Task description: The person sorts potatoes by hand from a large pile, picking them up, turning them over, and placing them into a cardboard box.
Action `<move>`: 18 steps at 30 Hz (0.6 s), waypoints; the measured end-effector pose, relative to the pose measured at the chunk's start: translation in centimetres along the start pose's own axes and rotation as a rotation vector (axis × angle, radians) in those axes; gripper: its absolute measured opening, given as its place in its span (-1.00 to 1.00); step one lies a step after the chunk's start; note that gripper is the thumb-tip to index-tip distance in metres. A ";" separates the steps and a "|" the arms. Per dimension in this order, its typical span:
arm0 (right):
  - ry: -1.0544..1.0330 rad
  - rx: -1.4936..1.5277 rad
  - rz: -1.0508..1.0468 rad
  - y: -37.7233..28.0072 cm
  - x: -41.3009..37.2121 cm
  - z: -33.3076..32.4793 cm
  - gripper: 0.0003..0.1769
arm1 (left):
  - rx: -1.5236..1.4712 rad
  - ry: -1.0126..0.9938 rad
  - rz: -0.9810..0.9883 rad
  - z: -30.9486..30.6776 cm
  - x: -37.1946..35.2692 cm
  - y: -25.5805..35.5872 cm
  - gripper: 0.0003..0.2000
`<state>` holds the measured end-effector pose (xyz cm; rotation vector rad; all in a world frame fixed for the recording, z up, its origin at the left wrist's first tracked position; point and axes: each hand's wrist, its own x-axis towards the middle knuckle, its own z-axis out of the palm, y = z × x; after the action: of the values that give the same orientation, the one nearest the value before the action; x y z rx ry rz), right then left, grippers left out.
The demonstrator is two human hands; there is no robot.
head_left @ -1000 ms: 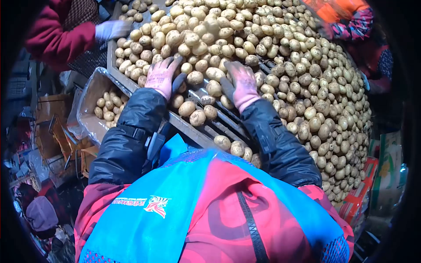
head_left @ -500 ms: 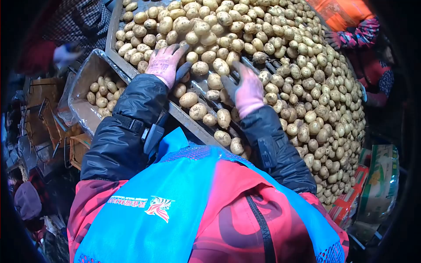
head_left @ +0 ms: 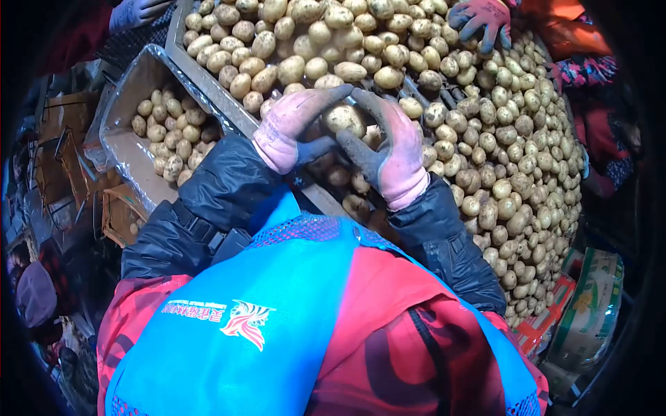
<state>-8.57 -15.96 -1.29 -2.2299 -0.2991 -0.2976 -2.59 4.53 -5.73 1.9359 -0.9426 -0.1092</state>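
Both my hands wear pink gloves with grey, dirt-stained fingers. My left hand curves in from the left and my right hand from the right, over the metal sorting table. Their fingertips meet at the far side, so together they ring a potato and at least one more partly hidden beside it. Each hand's fingers are bent round these potatoes. Further potatoes lie below my hands near the table's metal edge, in shadow.
A heap of potatoes spreads across the far side and right. At left stands a plastic-lined box holding potatoes. Another person's gloved hand rests on the heap at top right; another glove shows at top left. Cartons stand lower right.
My hands have come together from being spread over the potatoes and now cup some between them. A co-worker's gloved hand has reached onto the heap at top right. The view has shifted slightly.
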 end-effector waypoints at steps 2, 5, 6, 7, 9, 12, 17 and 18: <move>0.007 -0.033 -0.030 -0.1 -0.8 0.0 -0.39 | 0.004 0.001 0.010 0.2 -0.4 0.3 -0.26; -0.016 -0.006 -0.002 -0.6 -1.4 0.0 -0.22 | -0.058 0.043 0.000 0.4 -1.1 1.5 -0.34; -0.019 -0.001 0.000 -1.0 -1.5 0.2 -0.22 | -0.056 0.042 -0.006 0.6 -1.4 1.6 -0.34; -0.014 0.013 0.020 -1.6 -1.5 0.4 -0.20 | -0.084 0.086 -0.015 0.9 -1.7 1.5 -0.34; -0.028 -0.030 0.035 -1.6 -1.5 0.7 -0.18 | -0.111 0.132 -0.025 1.2 -2.0 1.8 -0.35; -0.104 -0.017 0.173 -1.4 -1.8 1.0 -0.28 | -0.093 0.191 -0.062 1.3 -2.4 2.4 -0.34; -0.185 0.303 0.393 -2.1 -1.6 1.4 -0.63 | -0.154 0.157 -0.189 1.4 -4.0 3.1 -0.34; -0.170 0.510 0.502 -1.8 -1.9 1.9 -0.74 | -0.145 0.166 -0.193 1.2 -4.4 3.2 -0.34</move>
<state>-10.68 -13.62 -1.72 -1.7485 0.0965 0.2202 -8.01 5.74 -5.22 1.8660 -0.6211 -0.1235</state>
